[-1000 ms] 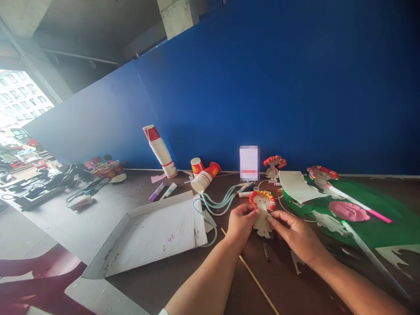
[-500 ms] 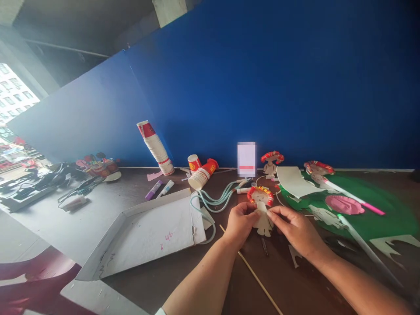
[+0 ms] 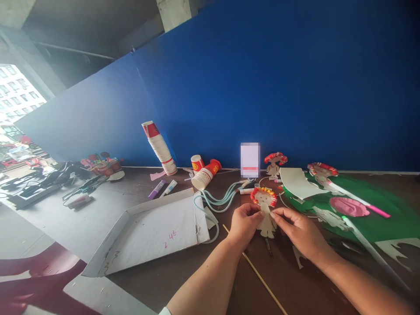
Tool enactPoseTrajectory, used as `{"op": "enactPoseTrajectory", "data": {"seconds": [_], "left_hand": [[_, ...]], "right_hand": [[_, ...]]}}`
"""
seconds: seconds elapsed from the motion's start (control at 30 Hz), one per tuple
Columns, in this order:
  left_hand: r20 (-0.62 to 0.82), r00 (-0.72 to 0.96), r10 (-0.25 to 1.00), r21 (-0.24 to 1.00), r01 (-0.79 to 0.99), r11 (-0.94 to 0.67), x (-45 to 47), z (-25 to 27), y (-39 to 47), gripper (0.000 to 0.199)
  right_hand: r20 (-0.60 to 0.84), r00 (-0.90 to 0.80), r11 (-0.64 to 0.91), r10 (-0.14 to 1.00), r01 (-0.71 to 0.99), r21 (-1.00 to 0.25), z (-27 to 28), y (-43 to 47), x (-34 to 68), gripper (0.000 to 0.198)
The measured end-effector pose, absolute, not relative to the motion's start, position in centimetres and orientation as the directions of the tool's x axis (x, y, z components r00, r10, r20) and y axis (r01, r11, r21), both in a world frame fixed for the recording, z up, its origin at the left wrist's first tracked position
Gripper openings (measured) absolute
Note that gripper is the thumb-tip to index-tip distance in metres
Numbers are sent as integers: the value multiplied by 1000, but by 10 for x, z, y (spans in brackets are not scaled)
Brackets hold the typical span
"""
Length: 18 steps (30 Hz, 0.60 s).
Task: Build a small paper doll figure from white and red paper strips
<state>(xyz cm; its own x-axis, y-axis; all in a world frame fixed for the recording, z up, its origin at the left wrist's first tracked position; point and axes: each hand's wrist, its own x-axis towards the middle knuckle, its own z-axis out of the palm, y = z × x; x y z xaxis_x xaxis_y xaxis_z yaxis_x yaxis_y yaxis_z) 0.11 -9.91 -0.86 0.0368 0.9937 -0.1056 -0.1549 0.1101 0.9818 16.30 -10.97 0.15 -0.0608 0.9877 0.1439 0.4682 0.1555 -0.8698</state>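
Note:
Between both hands is a pale cut-out paper doll (image 3: pixel 266 227), with a red and yellow ring round its drawn face. My left hand (image 3: pixel 245 221) pinches the doll's left side at the upper body, thumb and finger pressed together. On the opposite side my right hand (image 3: pixel 295 226) grips its edge the same way. Just below the doll lies a dark pen (image 3: pixel 268 247). A thin wooden stick (image 3: pixel 259 275) rests on the table beneath my left forearm. Two similar dolls are farther back: one doll (image 3: pixel 274 164) leans near the wall, another doll (image 3: pixel 322 170) lies at right.
An open white box lid (image 3: pixel 147 236) lies left of my arm. Paper cups (image 3: pixel 206 174) and a tall cup stack (image 3: pixel 160 148) stand behind, by the blue wall (image 3: pixel 262 78). Pale cables (image 3: pixel 219 201) run mid-table. At right are a green sheet (image 3: pixel 390 205), markers (image 3: pixel 364 203) and paper scraps.
The view has shifted slightly, so everything appears a little farther right. Both hands keep their hold on the paper doll, with barely any movement.

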Motion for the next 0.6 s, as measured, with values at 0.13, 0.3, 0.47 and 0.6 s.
{"op": "enactPoseTrajectory", "data": {"seconds": [0.13,0.3,0.47,0.6], "left_hand": [[-109,30,994,983,-143,112,1,-10,-99,23],[-104,36,994,983,-147,108,1,-9,-99,22],[-92,20,996,991,-98,94,0,-11,-99,22],[-94,23,995,990,-107,96,1,-12,-99,19]], "right_hand": [[144,-56,153,988,472,-868,2,-110,162,32],[129,-45,135,991,476,-869,4,-111,160,33],[120,-52,130,991,469,-873,5,-111,160,33],[130,-55,141,990,476,-868,4,-111,161,33]]}}
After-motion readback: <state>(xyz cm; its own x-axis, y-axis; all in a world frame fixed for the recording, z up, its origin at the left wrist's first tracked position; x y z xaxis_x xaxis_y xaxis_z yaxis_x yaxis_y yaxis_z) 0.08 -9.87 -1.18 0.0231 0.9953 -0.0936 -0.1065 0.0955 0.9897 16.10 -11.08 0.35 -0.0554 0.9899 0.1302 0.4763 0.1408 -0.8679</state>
